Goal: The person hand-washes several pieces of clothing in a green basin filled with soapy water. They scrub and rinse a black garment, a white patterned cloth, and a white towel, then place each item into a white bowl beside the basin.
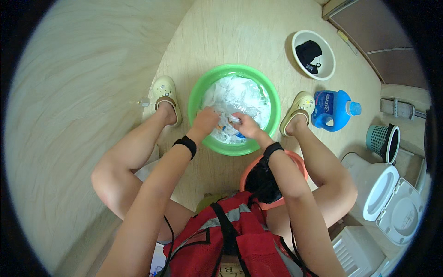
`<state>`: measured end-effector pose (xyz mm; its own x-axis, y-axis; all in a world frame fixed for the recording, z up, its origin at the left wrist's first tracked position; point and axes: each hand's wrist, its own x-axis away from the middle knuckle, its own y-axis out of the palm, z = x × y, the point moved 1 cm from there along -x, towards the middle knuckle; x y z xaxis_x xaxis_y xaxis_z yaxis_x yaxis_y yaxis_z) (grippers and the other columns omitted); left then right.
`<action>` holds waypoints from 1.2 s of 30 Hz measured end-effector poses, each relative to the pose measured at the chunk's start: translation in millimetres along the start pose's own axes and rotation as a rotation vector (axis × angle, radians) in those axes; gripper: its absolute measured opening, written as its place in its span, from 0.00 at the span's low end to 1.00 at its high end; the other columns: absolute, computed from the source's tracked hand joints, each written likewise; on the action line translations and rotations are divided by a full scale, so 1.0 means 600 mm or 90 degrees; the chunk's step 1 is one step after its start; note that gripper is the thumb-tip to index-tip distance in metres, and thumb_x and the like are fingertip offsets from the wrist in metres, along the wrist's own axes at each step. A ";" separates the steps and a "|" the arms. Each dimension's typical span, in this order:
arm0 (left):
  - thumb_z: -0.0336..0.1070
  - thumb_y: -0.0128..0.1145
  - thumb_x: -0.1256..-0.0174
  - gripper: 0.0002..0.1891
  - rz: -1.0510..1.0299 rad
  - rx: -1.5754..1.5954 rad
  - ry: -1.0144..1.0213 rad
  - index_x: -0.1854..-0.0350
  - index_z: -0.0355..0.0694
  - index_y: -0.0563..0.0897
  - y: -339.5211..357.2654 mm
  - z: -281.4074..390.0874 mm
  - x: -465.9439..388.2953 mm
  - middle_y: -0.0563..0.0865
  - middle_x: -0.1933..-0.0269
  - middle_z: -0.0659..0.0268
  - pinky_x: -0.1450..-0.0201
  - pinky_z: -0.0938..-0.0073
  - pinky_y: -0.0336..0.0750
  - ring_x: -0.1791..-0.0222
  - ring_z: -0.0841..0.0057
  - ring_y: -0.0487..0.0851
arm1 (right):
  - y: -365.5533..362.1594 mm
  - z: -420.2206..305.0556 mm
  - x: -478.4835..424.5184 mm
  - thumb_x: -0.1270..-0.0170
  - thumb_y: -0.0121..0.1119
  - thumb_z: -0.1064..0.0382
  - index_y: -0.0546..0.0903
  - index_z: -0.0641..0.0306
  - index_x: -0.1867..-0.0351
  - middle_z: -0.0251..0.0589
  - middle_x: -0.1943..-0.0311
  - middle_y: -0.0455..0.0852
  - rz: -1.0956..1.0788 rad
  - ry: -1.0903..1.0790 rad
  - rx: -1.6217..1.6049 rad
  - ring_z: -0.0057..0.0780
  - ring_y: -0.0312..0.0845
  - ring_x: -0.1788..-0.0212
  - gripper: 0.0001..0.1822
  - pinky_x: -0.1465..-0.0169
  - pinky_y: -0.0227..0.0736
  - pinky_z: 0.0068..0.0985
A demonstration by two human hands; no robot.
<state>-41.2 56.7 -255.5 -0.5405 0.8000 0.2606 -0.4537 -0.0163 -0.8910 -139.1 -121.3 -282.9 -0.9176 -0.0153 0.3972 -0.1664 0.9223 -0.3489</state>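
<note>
A green plastic basin (273, 104) stands on the floor between my feet, with a white garment (232, 90) lying in sudsy water in it. Over the basin's near part, my left hand (206, 120) grips a bunched piece of the white cloth. My right hand (247, 124) pinches another fold of it, a short way to the right. Orange and blue patches show on the cloth below and between the hands. The fingertips of my left hand are partly hidden. Both wrists wear black bands.
A white basin (330, 57) with black clothing stands at the upper right. Near my right foot is a blue detergent jug (332, 110). An orange basin (301, 162) with dark cloth sits under my right forearm. A green wastebasket (377, 138) and a toilet (372, 187) are farther right.
</note>
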 end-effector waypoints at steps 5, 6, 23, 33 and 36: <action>0.43 0.55 0.43 0.17 0.035 -0.116 -0.025 0.57 0.36 0.77 0.113 -0.008 0.010 0.76 0.59 0.56 0.54 0.60 0.71 0.53 0.61 0.74 | 0.049 0.012 -0.001 0.48 0.54 0.71 0.64 0.68 0.37 0.58 0.54 0.78 -0.141 0.055 0.431 0.54 0.75 0.51 0.32 0.47 0.71 0.39; 0.42 0.55 0.43 0.17 0.069 -0.104 -0.015 0.56 0.35 0.76 0.126 -0.002 0.011 0.75 0.59 0.56 0.54 0.60 0.71 0.54 0.61 0.74 | 0.063 0.023 0.004 0.46 0.54 0.70 0.61 0.67 0.36 0.57 0.54 0.77 -0.123 0.010 0.476 0.51 0.74 0.49 0.33 0.46 0.70 0.39; 0.43 0.55 0.42 0.13 -0.104 0.357 -0.276 0.66 0.39 0.84 0.000 -0.021 -0.005 0.83 0.59 0.55 0.58 0.62 0.74 0.59 0.60 0.81 | -0.074 -0.003 0.001 0.44 0.56 0.64 0.81 0.71 0.59 0.55 0.59 0.84 -0.143 0.241 0.243 0.47 0.80 0.56 0.14 0.52 0.73 0.34; 0.45 0.47 0.32 0.18 0.238 0.255 -0.206 0.68 0.34 0.81 -0.159 -0.017 0.040 0.81 0.71 0.48 0.65 0.57 0.72 0.70 0.51 0.80 | -0.119 -0.159 0.043 0.37 0.53 0.57 0.73 0.75 0.55 0.52 0.62 0.81 0.030 0.105 0.159 0.42 0.78 0.62 0.19 0.57 0.72 0.33; 0.43 0.47 0.32 0.17 0.232 0.297 -0.145 0.69 0.33 0.80 -0.185 0.034 0.040 0.80 0.70 0.46 0.66 0.57 0.71 0.69 0.51 0.79 | -0.085 -0.201 0.061 0.37 0.52 0.57 0.74 0.74 0.59 0.48 0.67 0.81 0.174 0.213 -0.250 0.35 0.79 0.66 0.18 0.65 0.74 0.32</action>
<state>-18.3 65.5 -143.1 -0.8328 0.5464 0.0894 -0.4449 -0.5644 -0.6954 -120.8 -122.3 -147.9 -0.7342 0.3074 0.6054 0.2649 0.9507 -0.1614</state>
